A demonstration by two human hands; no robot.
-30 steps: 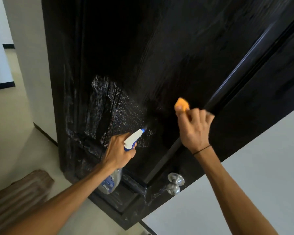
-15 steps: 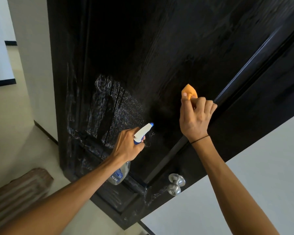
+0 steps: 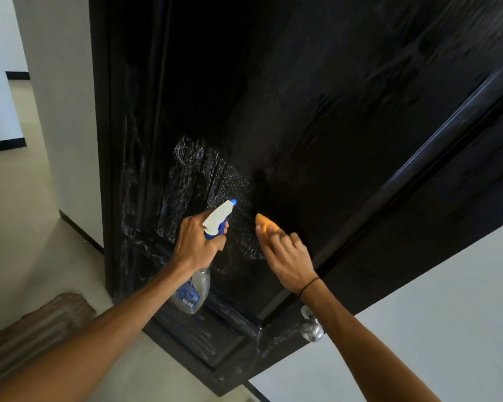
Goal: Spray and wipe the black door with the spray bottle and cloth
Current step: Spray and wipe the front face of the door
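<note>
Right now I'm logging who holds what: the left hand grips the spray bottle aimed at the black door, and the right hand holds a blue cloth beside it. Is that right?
Not quite: the cloth is orange, not blue, as the head view shows. The rest stands: the left hand grips the spray bottle aimed at the black door, and the right hand holds the cloth beside it.

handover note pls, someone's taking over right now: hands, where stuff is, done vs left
Left hand: grip shut on the bottle, nozzle aimed at the door.
Right hand: grip shut on the cloth, at the door just right of the nozzle.
Done: white spray covers the lower left panel; streaks run along the bottom moulding.
Left: wipe that wet patch, then spray and wipe the upper panel and the strip by the knob, which look dry.
</note>
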